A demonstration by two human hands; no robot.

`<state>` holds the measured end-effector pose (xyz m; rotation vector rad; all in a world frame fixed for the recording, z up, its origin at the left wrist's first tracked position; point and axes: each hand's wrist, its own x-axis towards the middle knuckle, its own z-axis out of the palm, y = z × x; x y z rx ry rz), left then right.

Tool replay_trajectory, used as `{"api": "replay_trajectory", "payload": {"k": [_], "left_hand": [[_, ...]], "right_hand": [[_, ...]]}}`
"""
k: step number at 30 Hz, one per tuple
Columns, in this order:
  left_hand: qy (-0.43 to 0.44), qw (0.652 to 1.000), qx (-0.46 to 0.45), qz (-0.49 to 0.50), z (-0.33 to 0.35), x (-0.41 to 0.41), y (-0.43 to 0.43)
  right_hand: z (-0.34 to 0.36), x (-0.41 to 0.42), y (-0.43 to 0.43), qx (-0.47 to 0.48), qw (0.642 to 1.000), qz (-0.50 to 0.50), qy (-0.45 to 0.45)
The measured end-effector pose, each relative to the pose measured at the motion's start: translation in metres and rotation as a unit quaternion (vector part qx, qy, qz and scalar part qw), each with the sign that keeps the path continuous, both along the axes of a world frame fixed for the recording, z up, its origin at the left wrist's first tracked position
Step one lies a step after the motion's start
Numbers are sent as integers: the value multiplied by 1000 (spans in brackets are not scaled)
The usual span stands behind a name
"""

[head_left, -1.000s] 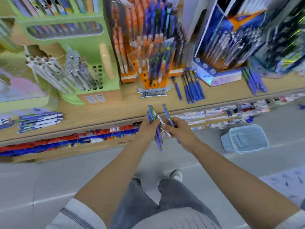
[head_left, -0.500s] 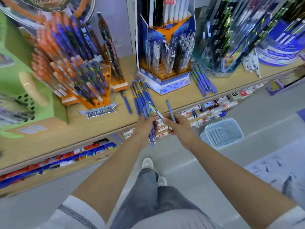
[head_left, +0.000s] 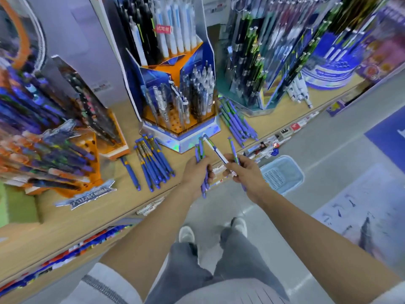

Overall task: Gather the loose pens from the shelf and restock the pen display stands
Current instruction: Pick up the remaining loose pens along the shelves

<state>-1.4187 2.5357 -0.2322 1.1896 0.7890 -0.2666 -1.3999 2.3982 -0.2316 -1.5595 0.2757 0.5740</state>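
Note:
My left hand [head_left: 196, 171] grips a bundle of purple pens [head_left: 201, 151] upright at the shelf's front edge. My right hand [head_left: 245, 172] holds a purple pen [head_left: 232, 148] and pinches a white-and-blue pen [head_left: 215, 151] that slants toward the left hand's bundle. Right behind my hands stands the blue-and-orange display stand [head_left: 175, 119] with clear and black pens in its holes. A loose pile of blue pens [head_left: 153, 163] lies on the wooden shelf [head_left: 87, 216] to the left. More loose purple pens [head_left: 235, 123] lie to the right of the stand.
An orange display stand [head_left: 65, 150] full of pens leans at the left. A dark green-and-black pen display [head_left: 258, 69] stands at the right, with white pens [head_left: 299, 91] beside it. On the floor below the shelf sits a light blue basket [head_left: 282, 174].
The view has swung right along the shelf, and the blue-and-orange stand is now straight ahead. Both hands keep their pens and have drawn slightly apart.

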Motion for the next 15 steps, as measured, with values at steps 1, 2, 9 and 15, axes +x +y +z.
{"api": "replay_trajectory", "payload": {"k": [1,2,9,15], "left_hand": [[-5,1000,-1,-6,1,8,-7],[-10,1000,-3,-7,2,18,-13],[-35,999,39,9,1,82,-77],[-9,992,84,96,-4,123,-108]], "right_hand": [[0,9,-8,-2,1000,-2,-2],[0,20,-16,-5,1000,-2,-5],[-5,94,-81,-25,998,46,-15],[3,149,-109,-51,993,106,-25]]}}
